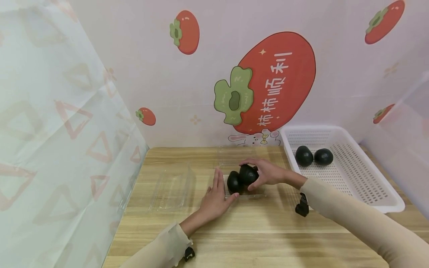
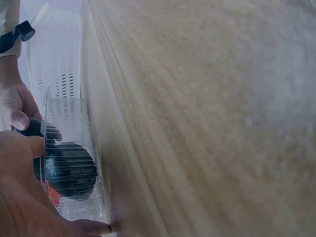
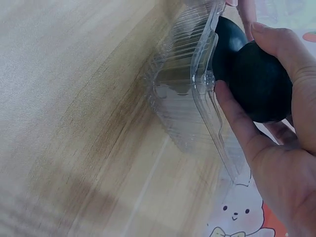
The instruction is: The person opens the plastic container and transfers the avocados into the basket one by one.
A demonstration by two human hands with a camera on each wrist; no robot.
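Observation:
A clear plastic clamshell box (image 1: 248, 196) lies on the wooden table between both hands, its lid (image 1: 236, 155) folded back toward the wall. One dark green avocado (image 1: 234, 183) sits in its left part, seen through the ribbed side in the left wrist view. My right hand (image 1: 269, 173) holds a second dark avocado (image 3: 261, 81) between thumb and fingers, over the box and against the first one. With fingers stretched out, my left hand (image 1: 216, 201) rests along the box's left end, thumb by the front rim.
To the right stands a white perforated basket (image 1: 368, 167) with two dark avocados (image 1: 304, 156) at its left side. Another clear clamshell box (image 1: 169, 190) lies open on the left of the table (image 1: 241, 238). A printed sheet (image 1: 187, 82) covers the wall behind.

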